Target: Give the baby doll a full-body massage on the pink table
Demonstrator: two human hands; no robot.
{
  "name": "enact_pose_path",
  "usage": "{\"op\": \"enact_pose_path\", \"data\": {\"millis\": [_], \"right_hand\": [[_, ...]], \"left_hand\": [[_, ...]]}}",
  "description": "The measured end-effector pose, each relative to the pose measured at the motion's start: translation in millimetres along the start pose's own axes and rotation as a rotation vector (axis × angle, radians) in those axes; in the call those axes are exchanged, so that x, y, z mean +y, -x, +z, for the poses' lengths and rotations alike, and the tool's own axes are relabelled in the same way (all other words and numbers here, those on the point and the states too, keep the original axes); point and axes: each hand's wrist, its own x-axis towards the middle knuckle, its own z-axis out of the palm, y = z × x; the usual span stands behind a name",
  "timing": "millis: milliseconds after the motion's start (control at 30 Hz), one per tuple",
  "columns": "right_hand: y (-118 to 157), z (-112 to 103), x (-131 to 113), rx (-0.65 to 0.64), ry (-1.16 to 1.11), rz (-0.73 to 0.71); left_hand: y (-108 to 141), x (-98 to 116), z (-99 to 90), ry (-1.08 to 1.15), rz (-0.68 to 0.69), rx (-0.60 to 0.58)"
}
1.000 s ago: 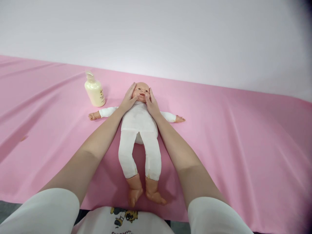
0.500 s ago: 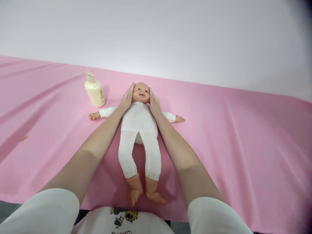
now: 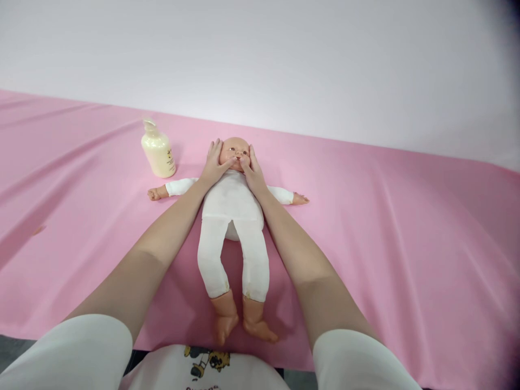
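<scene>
A baby doll (image 3: 232, 200) in a white suit lies on its back, its feet toward me and its arms spread out sideways. My left hand (image 3: 214, 165) rests along the left side of its head, fingers stretched out and the thumb reaching to the mouth. On the other side, my right hand (image 3: 253, 169) lies against the cheek with its fingers extended and its thumb near the mouth too. The two thumbs almost meet on the doll's face, covering part of the mouth and chin. Both hands are open, touching the head without wrapping round it.
A cream-coloured pump bottle (image 3: 159, 151) stands upright to the left of the doll's head. Pink cloth (image 3: 365, 244) with soft folds covers the table. Behind the table's far edge rises a plain white wall (image 3: 260, 65).
Both thumbs have swung inward from beside the fingers onto the doll's mouth area. The fingers stay at the sides of the head, and the doll and bottle have not moved.
</scene>
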Motion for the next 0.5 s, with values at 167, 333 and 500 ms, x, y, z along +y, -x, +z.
{"op": "enact_pose_path", "data": {"millis": [167,333,500], "right_hand": [[1.0,-1.9,-0.1,0.003,0.007,-0.086],[-1.6,-1.8,4.1,-0.009,0.028,-0.12],[-3.5,-1.7,4.7,-0.031,0.02,-0.136]], "left_hand": [[1.9,18.5,-2.5,-0.051,0.179,-0.031],[3.4,31.9,-5.1,-0.058,0.253,-0.032],[4.1,29.1,-4.9,-0.036,0.224,-0.051]]}}
